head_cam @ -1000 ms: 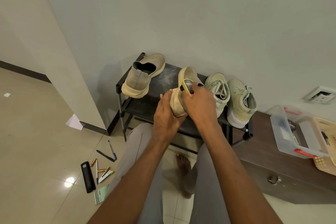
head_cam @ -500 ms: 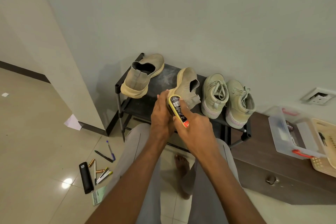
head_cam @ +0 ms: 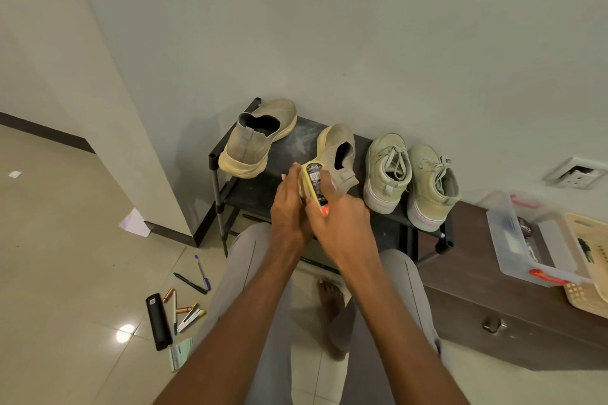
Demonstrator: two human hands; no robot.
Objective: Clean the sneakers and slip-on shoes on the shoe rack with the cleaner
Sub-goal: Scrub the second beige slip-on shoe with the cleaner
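Both hands at the tipped slip-on shoe (head_cam: 339, 154) — cleaner bottle (head_cam: 315, 182) held against its heel end.

The right hand (head_cam: 342, 220) has its fingers curled round the yellow-and-black cleaner bottle, orange cap end nearest the palm, far end up past the fingertips. The left hand (head_cam: 289, 207) touches the shoe's sole side just beside the bottle; whether its fingers grip or only press, cannot tell. This shoe lies on its side on the black shoe rack (head_cam: 427, 230), toe beyond the fingers. A second slip-on (head_cam: 253, 145) stands well left of the left hand — two laced sneakers (head_cam: 411, 174) stand just right of the right hand. Pens and batteries (head_cam: 184, 299) lie on the floor below the left forearm.
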